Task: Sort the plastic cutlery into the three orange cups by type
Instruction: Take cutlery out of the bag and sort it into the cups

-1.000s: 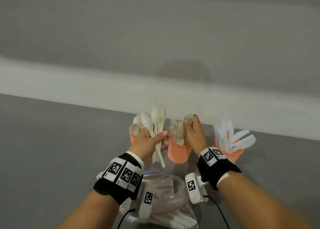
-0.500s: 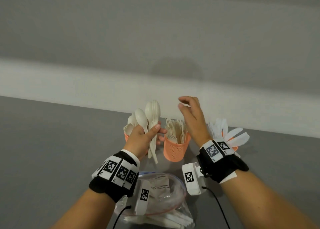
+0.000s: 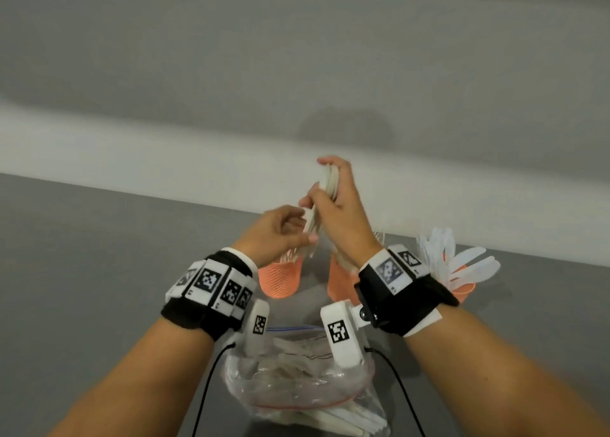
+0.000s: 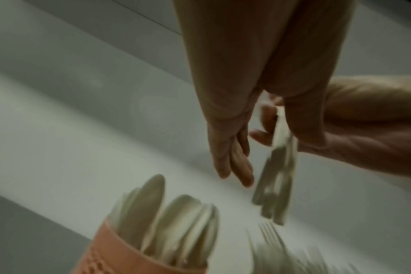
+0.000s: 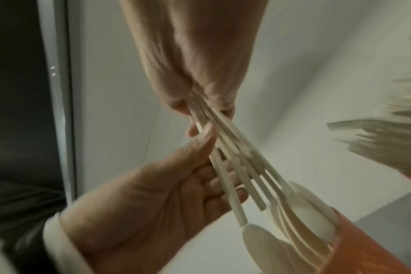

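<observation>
Centre of the head view, above the cups: a bunch of white spoons [image 3: 325, 199], bowls up, handles hanging down. Right hand [image 3: 343, 218] has its fingers curled round the bunch near the bowls, clamped on it. Left hand [image 3: 277, 235] sits just below-left w/ fingers loosely spread, fingertips touching the handles but not gripping, as the right-wrist view shows: an open palm under the handles. Looks like a hand-over to the right hand, or squaring up the bunch before dropping it in.

Below them, 3 orange cups in a row across mid-frame. Left cup [image 3: 280, 278] already holds spoons, seen clearly in the left-wrist view [image 4: 167, 218]. Middle cup [image 3: 340, 281] is mostly hidden behind the right wrist; fork tines [image 4: 270, 233] show in it at lower right of the left-wrist view. Right cup [image 3: 463, 291] holds white knives [image 3: 462, 261] fanned out, partly behind the wrist band.

Bottom centre of the head view: a clear zip bag [image 3: 297, 387] w/ more white cutlery still inside, types not readable through the plastic.

Progress, by my read: well under way, all 3 cups stocked by type. Left to do: the held spoons into the left cup, then whatever remains in the bag. Grey surface [image 3: 99, 271] under everything, pale wall behind.
</observation>
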Available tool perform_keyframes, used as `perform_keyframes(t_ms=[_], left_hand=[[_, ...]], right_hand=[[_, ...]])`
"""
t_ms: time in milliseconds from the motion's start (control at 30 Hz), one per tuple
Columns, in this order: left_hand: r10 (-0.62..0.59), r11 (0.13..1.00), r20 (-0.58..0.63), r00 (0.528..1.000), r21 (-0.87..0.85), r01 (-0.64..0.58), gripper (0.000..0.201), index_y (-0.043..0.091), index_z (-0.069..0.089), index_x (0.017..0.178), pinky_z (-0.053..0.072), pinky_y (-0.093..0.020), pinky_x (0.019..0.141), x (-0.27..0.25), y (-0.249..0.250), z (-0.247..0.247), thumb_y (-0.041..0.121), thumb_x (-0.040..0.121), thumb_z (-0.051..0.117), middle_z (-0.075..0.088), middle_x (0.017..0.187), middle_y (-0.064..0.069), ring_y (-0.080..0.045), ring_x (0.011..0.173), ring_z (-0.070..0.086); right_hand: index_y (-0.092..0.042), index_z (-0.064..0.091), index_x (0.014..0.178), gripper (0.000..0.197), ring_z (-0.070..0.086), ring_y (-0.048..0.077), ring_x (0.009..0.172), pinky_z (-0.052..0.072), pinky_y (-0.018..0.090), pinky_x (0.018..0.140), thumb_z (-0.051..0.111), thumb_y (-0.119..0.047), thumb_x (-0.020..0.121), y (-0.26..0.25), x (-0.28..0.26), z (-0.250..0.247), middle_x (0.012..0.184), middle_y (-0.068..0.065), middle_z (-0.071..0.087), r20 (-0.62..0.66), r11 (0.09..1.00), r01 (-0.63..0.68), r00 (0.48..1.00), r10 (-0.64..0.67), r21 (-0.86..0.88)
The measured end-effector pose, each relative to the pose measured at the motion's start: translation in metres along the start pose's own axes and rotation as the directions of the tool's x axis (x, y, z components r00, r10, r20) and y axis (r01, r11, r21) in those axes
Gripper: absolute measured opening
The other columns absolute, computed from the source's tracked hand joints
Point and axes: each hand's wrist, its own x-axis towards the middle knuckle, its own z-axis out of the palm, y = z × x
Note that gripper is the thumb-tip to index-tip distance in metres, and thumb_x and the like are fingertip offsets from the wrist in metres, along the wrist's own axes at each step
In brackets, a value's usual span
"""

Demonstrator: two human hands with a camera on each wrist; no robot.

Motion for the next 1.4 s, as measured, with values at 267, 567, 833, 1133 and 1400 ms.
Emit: perform_keyframes(t_ms=[267,567,833,1133,1400], left_hand=[[-0.255,0.966,-0.188,0.949,0.001,0.26,0.062,0.014,0.029,0.142,0.035,-0.035,0.104,0.024,-0.065,-0.033,0.035,0.09,0.054,0.037,0.145,-0.005,-0.023,0.13,0.04],[-0.335,0.917,-0.083,0.939,-0.259,0.304,0.062,0.021,0.041,0.137,0.03,-0.042,0.113,0.043,-0.087,-0.018,0.059,0.089,0.032,0.049,0.139,-0.006,-0.021,0.127,0.046],[-0.309,0.935,-0.187,0.933,-0.241,0.261,0.055,0.021,0.054,0.12,0.036,-0.034,0.104,0.038,-0.08,-0.021,0.059,0.086,0.032,0.056,0.126,-0.002,-0.018,0.116,0.051],[-0.004,0.94,-0.054,0.999,0.341,0.023,0.032,0.011,0.063,0.069,0.041,-0.025,0.081,-0.068,-0.072,-0.008,0.04,0.08,0.053,0.058,0.087,-0.01,-0.016,0.085,0.051],[-0.395,0.759,0.201,0.896,0.622,0.195,0.045,0.024,0.046,0.127,0.038,-0.028,0.104,-0.112,-0.114,0.033,0.02,0.084,0.057,0.055,0.131,-0.003,-0.022,0.121,0.052]], right_hand=[[-0.027,0.038,0.11,0.035,0.056,0.014,0.071,0.046,0.017,0.061,0.041,0.001,0.089,0.036,0.018,0.02,0.078,0.007,0.053,-0.097,0.999,0.021,0.995,-0.025,-0.035],[-0.017,0.049,0.114,0.026,0.046,0.022,0.115,0.035,0.046,0.104,0.046,-0.029,0.091,0.094,0.005,0.044,0.117,0.003,0.052,0.206,0.712,0.202,0.975,-0.082,-0.672],[-0.023,0.029,0.143,0.046,0.003,0.026,0.146,0.004,0.049,0.117,0.033,-0.033,0.098,0.075,0.007,0.032,0.157,0.007,0.012,0.374,0.54,0.173,0.882,0.288,-0.824],[-0.007,0.068,0.083,0.011,0.057,0.012,0.068,0.043,0.024,0.064,0.059,-0.011,0.085,0.035,-0.064,0.004,0.074,0.006,0.066,0.636,0.724,0.179,0.643,0.426,-0.666],[-0.007,0.049,0.111,0.051,0.056,0.027,0.1,0.038,0.029,0.074,0.073,-0.033,0.074,0.082,-0.146,-0.01,0.113,0.01,0.059,0.463,0.415,0.211,0.497,0.734,-0.885]])
